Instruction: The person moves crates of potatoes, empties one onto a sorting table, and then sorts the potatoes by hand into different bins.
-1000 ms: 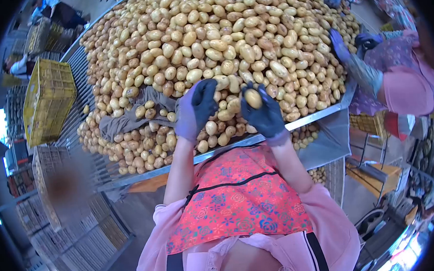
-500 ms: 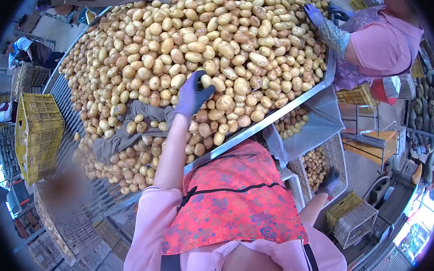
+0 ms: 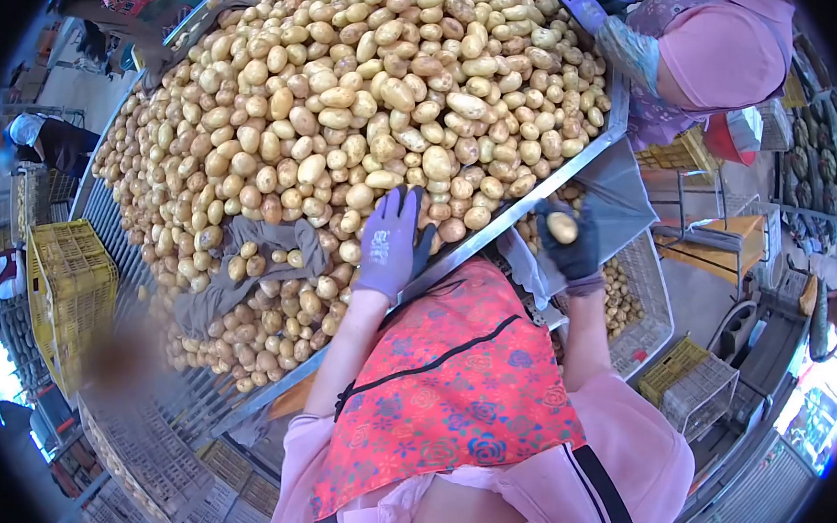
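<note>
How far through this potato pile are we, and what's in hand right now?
Done: the crate beside the table already holds potatoes. In hand: the right hand grips one potato off the table edge, above that crate; the left hand lies open on the pile. Left: most of it, as the table is heaped high and a co-worker is picking at the far corner.

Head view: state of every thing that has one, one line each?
left hand: gloved, open, flat on the potatoes at the table edge
right hand: gloved, shut on a potato, off the table
potato pile: heaped on the table
grey cloth: crumpled among potatoes
yellow crate: upright beside the table
</note>
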